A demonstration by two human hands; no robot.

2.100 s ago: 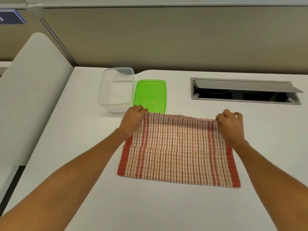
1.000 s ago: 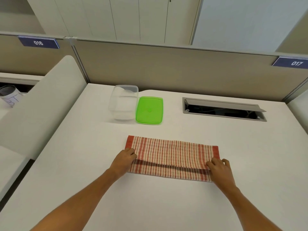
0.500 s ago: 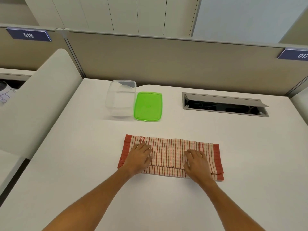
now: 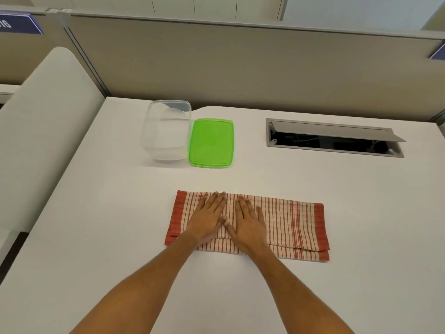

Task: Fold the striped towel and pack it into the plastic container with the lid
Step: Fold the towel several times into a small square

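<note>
White desk [image 4: 101, 237], striped towel [image 4: 289, 225] folded into a band near the front, left hand [image 4: 208, 219] and right hand [image 4: 249, 221] pressing flat with fingers spread, gripping nothing; soft, light, probably floppy cloth, best pinched at its short ends.
</note>
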